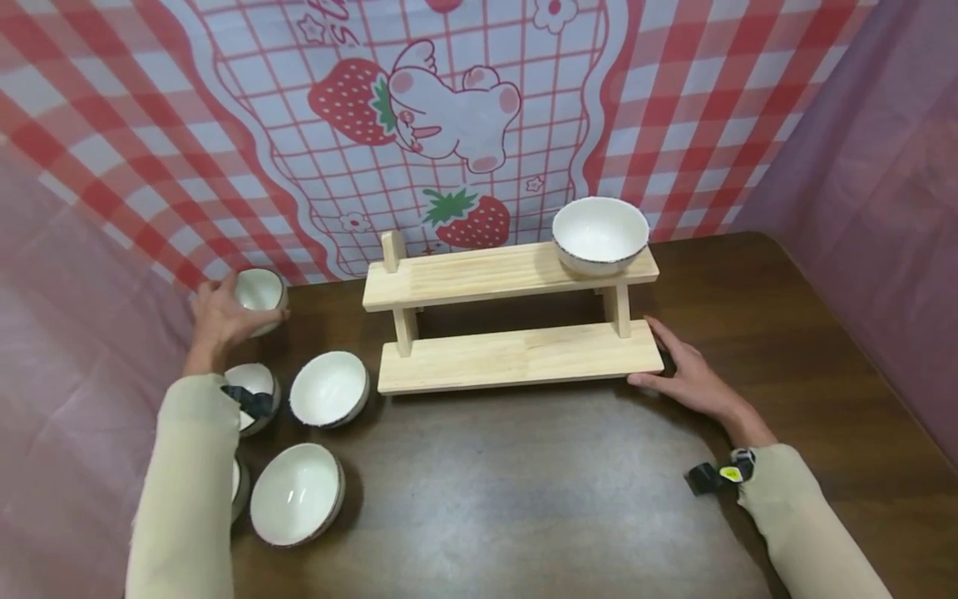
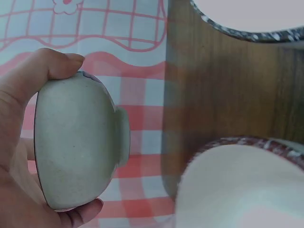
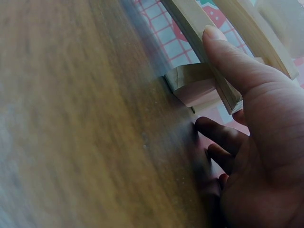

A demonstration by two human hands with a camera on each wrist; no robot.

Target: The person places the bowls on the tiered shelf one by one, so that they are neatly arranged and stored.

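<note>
A small cream bowl (image 1: pixel 260 291) at the far left is gripped by my left hand (image 1: pixel 224 320); in the left wrist view the thumb and fingers span the rim of this bowl (image 2: pixel 76 142), its foot facing right. The two-tier wooden shelf (image 1: pixel 516 358) stands at the back, with a white bowl (image 1: pixel 601 235) on the right of its upper board. My right hand (image 1: pixel 692 378) holds the right end of the lower board, thumb at the front corner; in the right wrist view the hand (image 3: pixel 266 123) has its thumb on the board (image 3: pixel 194 28) and other fingers bent below.
Left of the shelf stand a white bowl (image 1: pixel 330 388), a larger one (image 1: pixel 297 494) nearer the front, and two more partly under the left arm, one of them a bowl (image 1: pixel 254 381). A checked cloth with strawberries (image 1: pixel 479 223) hangs behind the table (image 1: pixel 524 482); pink curtains flank it.
</note>
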